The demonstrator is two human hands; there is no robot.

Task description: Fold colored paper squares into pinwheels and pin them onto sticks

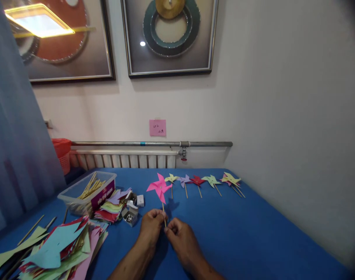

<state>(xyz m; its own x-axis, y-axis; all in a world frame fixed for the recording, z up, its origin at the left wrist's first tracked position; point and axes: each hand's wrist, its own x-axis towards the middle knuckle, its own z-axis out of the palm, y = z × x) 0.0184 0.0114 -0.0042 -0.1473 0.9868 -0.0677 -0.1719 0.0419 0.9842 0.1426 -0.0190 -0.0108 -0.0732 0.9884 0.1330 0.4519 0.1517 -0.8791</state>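
Note:
A pink paper pinwheel (159,187) stands upright on a thin wooden stick above the blue table (238,233). My left hand (150,226) and my right hand (181,238) both pinch the lower end of that stick, fingertips close together. Behind it, a row of several finished pinwheels (205,181) in yellow, purple, red and green lies flat on the table near the wall.
A clear plastic box of wooden sticks (88,191) sits at left. Beside it are a stack of folded coloured papers (111,208), small open boxes of pins (130,215), and a large pile of cut paper shapes (57,249). A radiator (125,159) runs along the wall.

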